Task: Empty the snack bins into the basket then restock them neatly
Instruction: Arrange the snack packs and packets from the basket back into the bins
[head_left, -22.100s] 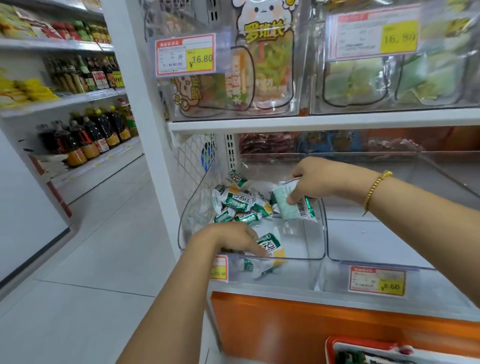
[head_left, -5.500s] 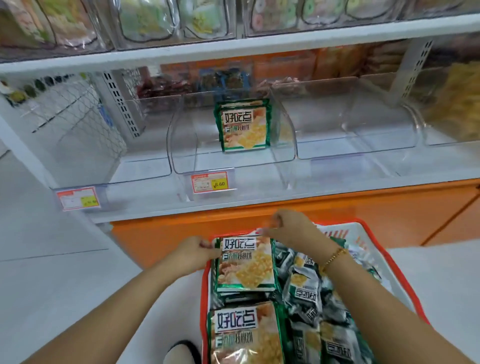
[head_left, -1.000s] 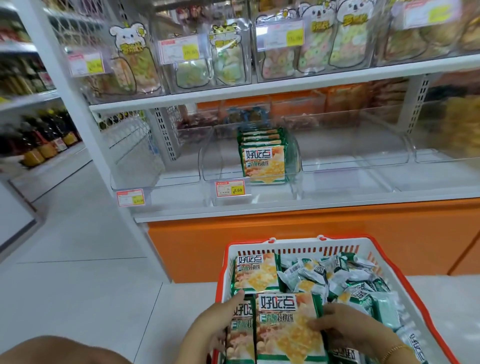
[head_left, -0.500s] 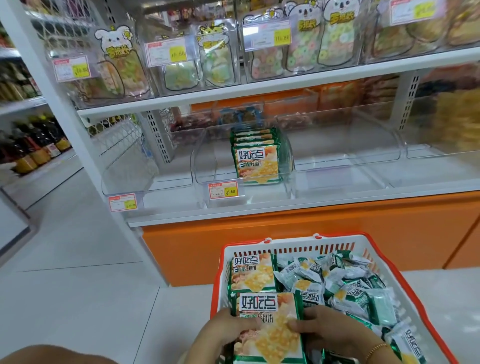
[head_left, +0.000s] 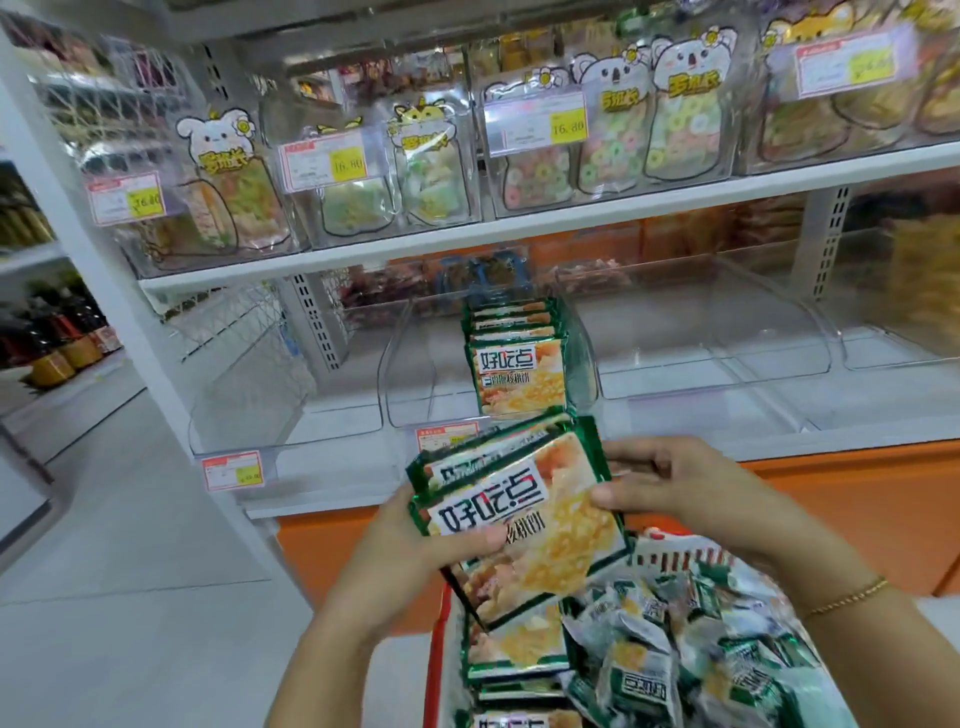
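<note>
Both hands hold a small stack of green-edged snack packets (head_left: 524, 519) in the air above the red basket (head_left: 435, 660). My left hand (head_left: 415, 545) grips the stack's left side, thumb across the front. My right hand (head_left: 670, 488) pinches its right edge. The basket holds more flat packets (head_left: 514, 644) on the left and several small green-white sachets (head_left: 675, 654) on the right. A row of the same flat packets (head_left: 519, 364) stands upright in the middle clear bin (head_left: 415, 395) on the lower shelf.
Clear bins (head_left: 717, 343) to the right and another bin (head_left: 270, 395) to the left sit on the same white shelf (head_left: 779, 447) above an orange base. The upper shelf carries clear bins of candy bags with price tags. Bottles line shelves at far left.
Half a second ago both hands gripped a packet low in the basket. They have lifted a stack of packets up out of it, toward the shelf's front edge.
</note>
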